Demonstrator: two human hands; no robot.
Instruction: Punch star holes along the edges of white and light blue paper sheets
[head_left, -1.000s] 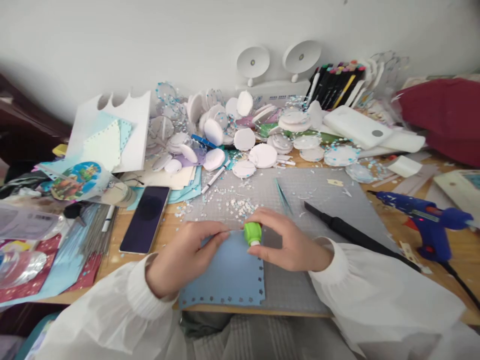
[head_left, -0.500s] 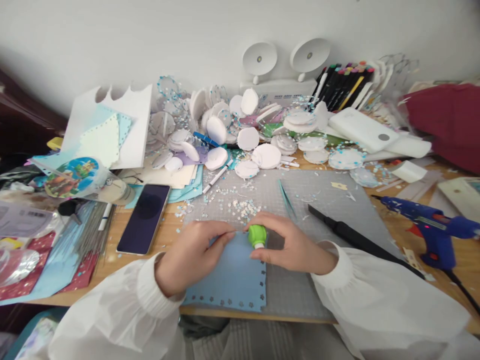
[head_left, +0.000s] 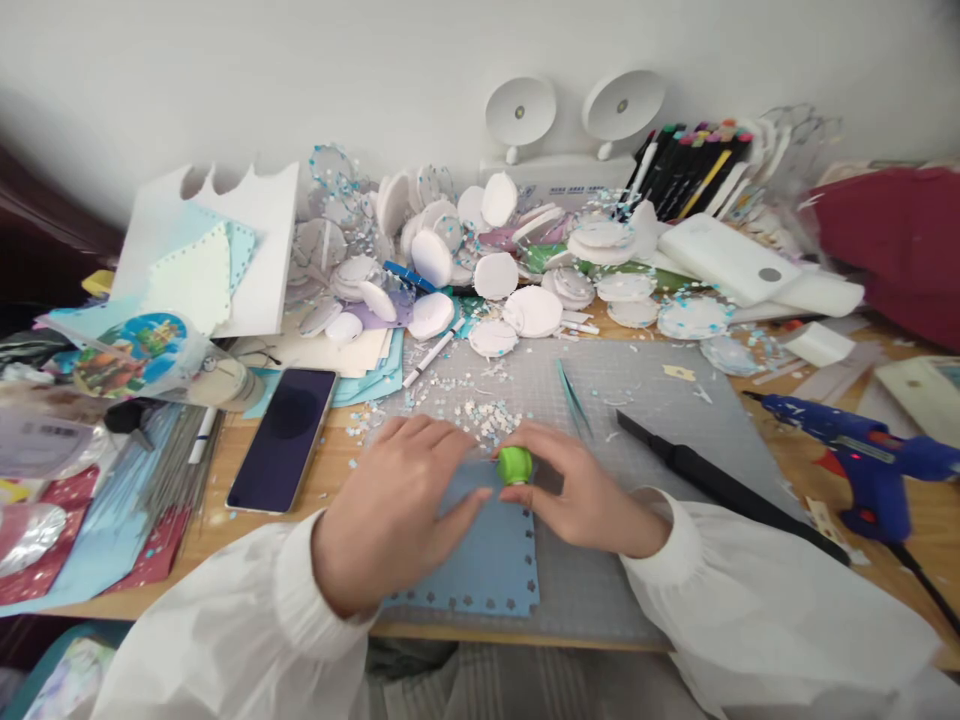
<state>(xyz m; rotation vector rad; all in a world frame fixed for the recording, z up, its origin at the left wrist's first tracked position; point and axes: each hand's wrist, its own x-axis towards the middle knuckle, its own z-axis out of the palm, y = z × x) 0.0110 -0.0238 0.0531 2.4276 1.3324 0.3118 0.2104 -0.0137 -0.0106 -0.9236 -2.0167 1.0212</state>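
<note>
A sheet of blue paper (head_left: 480, 565) lies at the front of the grey cutting mat (head_left: 720, 480), with small flower-shaped holes along its near and right edges. Between thumb and fingers, my right hand (head_left: 581, 495) grips a small green craft punch (head_left: 514, 465) at the sheet's far right corner. My left hand (head_left: 394, 510) spreads over the left part of the paper, thumb apart from the fingers, and hides much of it. Just beyond both hands lie tiny punched paper flowers (head_left: 484, 412).
Teal tweezers (head_left: 571, 395) and a black pen-like tool (head_left: 720, 480) lie on the mat. Rightward stands a blue glue gun (head_left: 862, 430). A phone (head_left: 283, 440) lies to the left. White discs (head_left: 532, 312) are heaped behind, near black markers (head_left: 686, 175).
My left hand has opened from a pinch on the paper's far edge and spread over the sheet. The right hand stays at the corner with the punch, and the paper has shifted slightly.
</note>
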